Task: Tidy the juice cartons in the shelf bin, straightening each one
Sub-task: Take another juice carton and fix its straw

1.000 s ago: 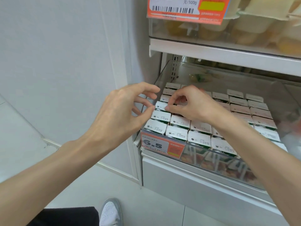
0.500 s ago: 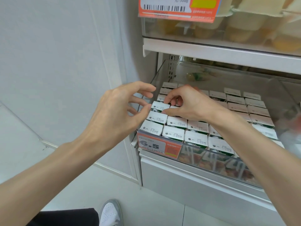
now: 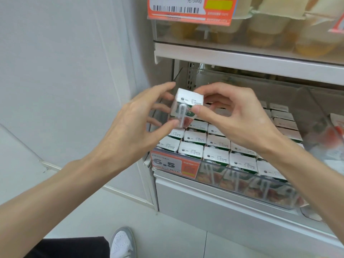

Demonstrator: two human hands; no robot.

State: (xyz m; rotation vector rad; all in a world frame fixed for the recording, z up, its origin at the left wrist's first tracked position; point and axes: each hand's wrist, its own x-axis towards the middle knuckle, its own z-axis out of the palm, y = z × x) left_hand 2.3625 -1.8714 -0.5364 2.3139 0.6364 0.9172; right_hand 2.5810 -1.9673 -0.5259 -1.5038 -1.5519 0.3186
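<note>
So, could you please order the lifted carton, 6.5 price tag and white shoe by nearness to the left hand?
1. Lifted carton, gripped by the left hand itself.
2. 6.5 price tag, below and right.
3. White shoe, on the floor below.

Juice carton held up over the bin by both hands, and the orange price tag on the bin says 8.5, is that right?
No. The head view shows the orange price tag reading 6.5, not 8.5. The left hand and right hand do hold the juice carton up over the bin.
</note>
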